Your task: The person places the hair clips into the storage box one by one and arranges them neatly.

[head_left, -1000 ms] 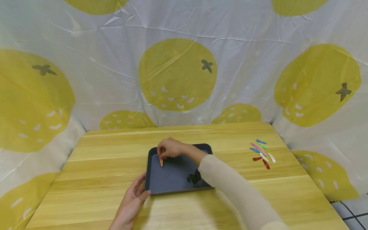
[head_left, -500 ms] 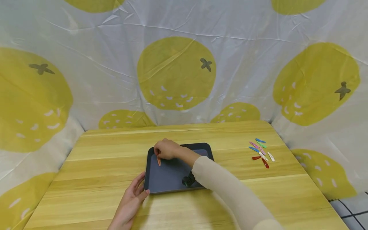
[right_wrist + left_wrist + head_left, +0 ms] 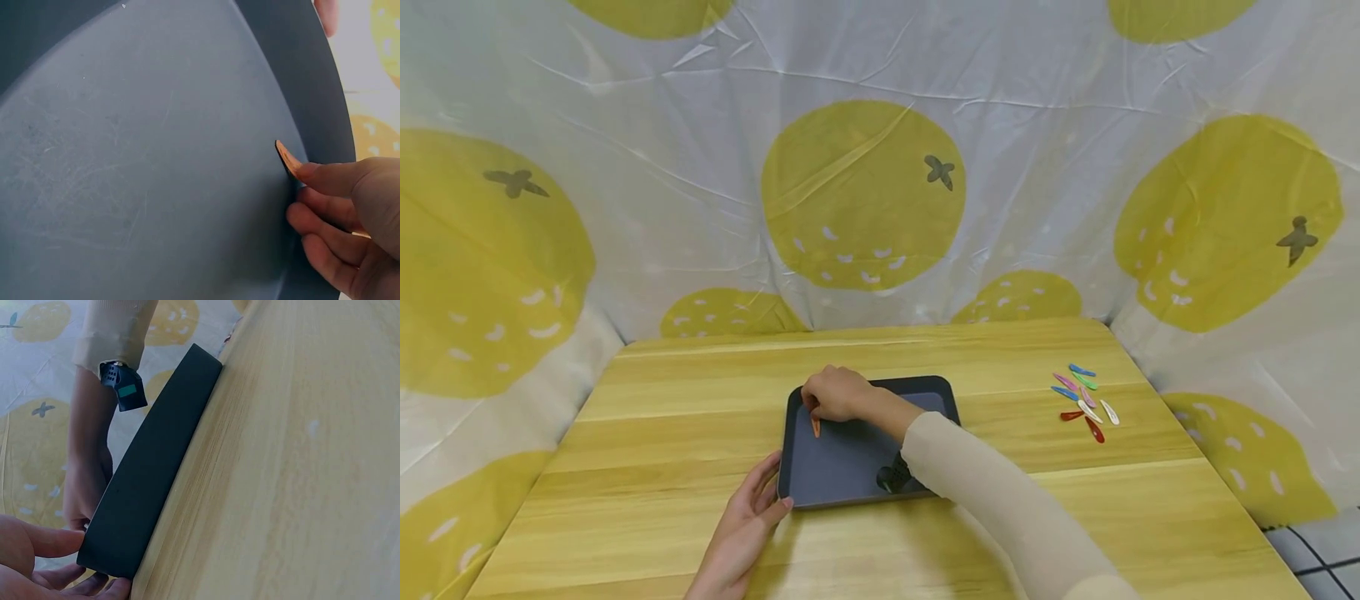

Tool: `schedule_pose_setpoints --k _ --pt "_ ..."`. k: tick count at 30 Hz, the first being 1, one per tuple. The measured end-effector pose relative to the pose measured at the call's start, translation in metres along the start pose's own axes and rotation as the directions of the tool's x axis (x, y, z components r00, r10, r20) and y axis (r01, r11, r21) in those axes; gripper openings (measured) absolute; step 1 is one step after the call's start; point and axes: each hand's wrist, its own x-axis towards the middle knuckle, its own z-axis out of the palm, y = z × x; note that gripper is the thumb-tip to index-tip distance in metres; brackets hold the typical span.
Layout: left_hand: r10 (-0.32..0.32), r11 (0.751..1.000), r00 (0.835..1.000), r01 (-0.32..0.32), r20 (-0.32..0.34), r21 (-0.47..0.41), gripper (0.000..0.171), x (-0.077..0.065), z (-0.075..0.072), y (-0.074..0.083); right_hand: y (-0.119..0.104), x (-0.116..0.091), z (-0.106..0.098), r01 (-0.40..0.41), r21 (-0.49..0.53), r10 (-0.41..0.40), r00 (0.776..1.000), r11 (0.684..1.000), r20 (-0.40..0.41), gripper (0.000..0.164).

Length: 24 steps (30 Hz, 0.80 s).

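Note:
A dark grey rectangular tray (image 3: 842, 471) lies on the wooden table. My right hand (image 3: 837, 393) reaches over it and pinches an orange snap hair clip (image 3: 287, 159) between thumb and fingers. The clip is low over the tray's floor near the left wall; in the right wrist view its free end points away from the fingertips. At the tray's near left corner my left hand (image 3: 747, 510) holds the tray, thumb at the front and fingers along the left side. In the left wrist view that hand's thumb and fingers meet the corner of the tray's outer wall (image 3: 150, 462).
On the right of the table (image 3: 655, 450) lies a loose group of hair clips: blue, green, pink, white (image 3: 1110, 412) and red (image 3: 1095, 430). A fruit-printed curtain (image 3: 1037, 192) hangs behind the table and along both sides. A black wrist camera (image 3: 891, 477) sits under my right forearm.
My right hand has shifted slightly left and lower with the orange hair clip, towards the tray's left wall. The left hand stays at the tray's corner.

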Motion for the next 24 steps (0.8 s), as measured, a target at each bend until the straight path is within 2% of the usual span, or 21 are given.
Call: schedule_pose_setpoints --k 8,16,24 --pt "0.013 1.000 1.000 -0.013 -0.015 0.013 0.071 0.000 0.001 0.000 0.005 -0.007 -0.005 0.031 0.027 -0.031 1.000 0.999 -0.001 0.012" --pt "0.028 1.000 1.000 -0.028 -0.004 0.005 0.071 -0.001 0.001 -0.001 0.016 -0.014 -0.015 0.099 0.156 -0.102 0.995 0.983 0.014 0.023" --pt "0.033 0.999 0.999 -0.033 -0.014 0.016 0.072 0.000 0.001 -0.001 0.028 -0.027 -0.033 0.134 0.193 -0.138 0.990 0.972 0.007 0.022"
